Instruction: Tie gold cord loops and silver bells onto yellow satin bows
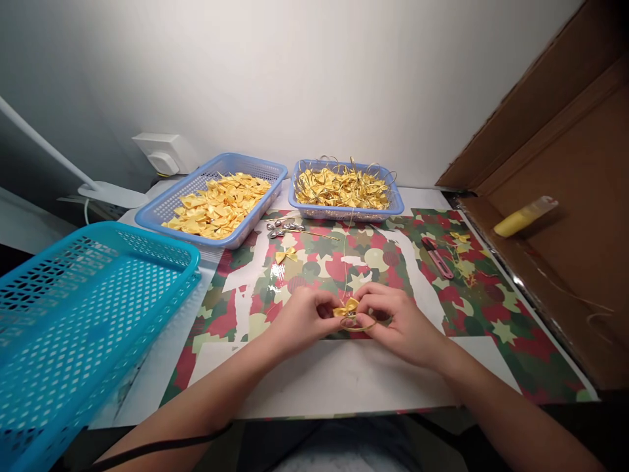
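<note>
Between my two hands, low over the table's front part, is a yellow ribbon bow (348, 307) with a loop of gold cord (361, 326) beneath it. My left hand (307, 314) pinches the bow's left side, thumb and forefinger closed. On the other side my right hand (393, 321) is closed too, its fingertips on the bow and cord. A thin thread (344, 262) runs from the bow up toward the back basket. Farther off lies a single yellow bow (285, 255), below a small group of silver bells (282, 228) and gold cord.
A blue basket (211, 162) holds loose yellow bows; a second blue basket (346, 214) holds bows with gold cords. A turquoise basket (187, 262) stands at left. A pink cutter (437, 257) and yellow scraps (464, 265) lie right, beside a cardboard wall (565, 131) with a yellow tube (525, 216).
</note>
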The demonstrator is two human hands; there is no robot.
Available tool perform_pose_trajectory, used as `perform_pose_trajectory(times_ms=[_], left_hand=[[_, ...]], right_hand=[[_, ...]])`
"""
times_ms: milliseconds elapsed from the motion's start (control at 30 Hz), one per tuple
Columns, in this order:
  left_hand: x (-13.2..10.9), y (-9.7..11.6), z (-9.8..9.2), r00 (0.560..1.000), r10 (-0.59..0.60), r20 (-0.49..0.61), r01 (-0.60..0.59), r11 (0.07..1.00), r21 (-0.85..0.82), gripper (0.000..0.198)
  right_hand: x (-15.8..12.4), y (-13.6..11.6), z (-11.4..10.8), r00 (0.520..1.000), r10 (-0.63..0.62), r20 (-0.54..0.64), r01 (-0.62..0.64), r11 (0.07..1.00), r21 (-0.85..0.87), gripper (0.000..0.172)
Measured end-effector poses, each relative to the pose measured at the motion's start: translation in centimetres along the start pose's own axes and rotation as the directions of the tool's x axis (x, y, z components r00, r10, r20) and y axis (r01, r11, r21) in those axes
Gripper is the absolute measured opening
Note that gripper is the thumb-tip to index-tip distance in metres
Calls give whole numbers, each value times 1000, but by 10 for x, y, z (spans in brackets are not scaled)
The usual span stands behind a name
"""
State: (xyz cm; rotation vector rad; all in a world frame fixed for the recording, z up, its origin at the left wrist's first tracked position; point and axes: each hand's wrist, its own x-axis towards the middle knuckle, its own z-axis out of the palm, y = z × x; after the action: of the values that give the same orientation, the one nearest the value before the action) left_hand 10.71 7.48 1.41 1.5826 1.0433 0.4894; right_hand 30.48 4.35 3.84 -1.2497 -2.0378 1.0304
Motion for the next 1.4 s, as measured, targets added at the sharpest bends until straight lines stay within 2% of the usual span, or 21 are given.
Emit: perform_pose_trajectory(times_ms=[133,200,367,633,833,1000,1067,1133,1200,1233,1300,1333,1400], left_hand=[[1,1,2,995,12,-98,-12,1000,7,17],[1,1,3,993,25,-111,-23,1000,21,17],[0,-1,6,991,63,-115,-61,998,22,17],[-1,-2,9,984,114,-139,-116,993,-8,17],[-1,-1,11,977,142,-158,-150,988,-41,15],[-1,-1,11,991,64,-114,-77,991,-110,16],[-1,-1,11,996,26,-89,-40,987,-157,19],[0,-1,10,997,-9,-75,-6,981,-196,21],[2,-2,10,996,-47,-69,31,976,-214,22],[2,-3,10,996,-65,-69,49,976,-213,22],[3,-4,10,994,-91,-64,76,975,-210,24],[4,-4,10,993,-97,-62,83,975,-206,24],[3,-4,12,993,-104,-61,91,979,-181,24]], right_hand=[[1,2,3,986,-154,-70,148,985,-91,16],[1,2,3,977,-189,-102,175,975,-136,16],[2,6,5,980,-177,-95,156,968,-196,15],[3,12,10,966,-186,-177,158,974,-159,20],[5,10,13,965,-181,-189,157,978,-137,22],[5,10,14,964,-192,-182,164,974,-158,23],[4,11,15,959,-185,-214,144,970,-195,22],[2,11,16,932,-189,-309,112,962,-248,24],[-1,10,18,888,-250,-385,142,947,-287,27],[-2,8,18,869,-304,-391,189,933,-306,24],[-4,5,19,849,-393,-354,267,896,-355,9],[-4,3,20,852,-403,-334,265,882,-389,7],[-3,2,21,891,-333,-308,175,878,-446,12]])
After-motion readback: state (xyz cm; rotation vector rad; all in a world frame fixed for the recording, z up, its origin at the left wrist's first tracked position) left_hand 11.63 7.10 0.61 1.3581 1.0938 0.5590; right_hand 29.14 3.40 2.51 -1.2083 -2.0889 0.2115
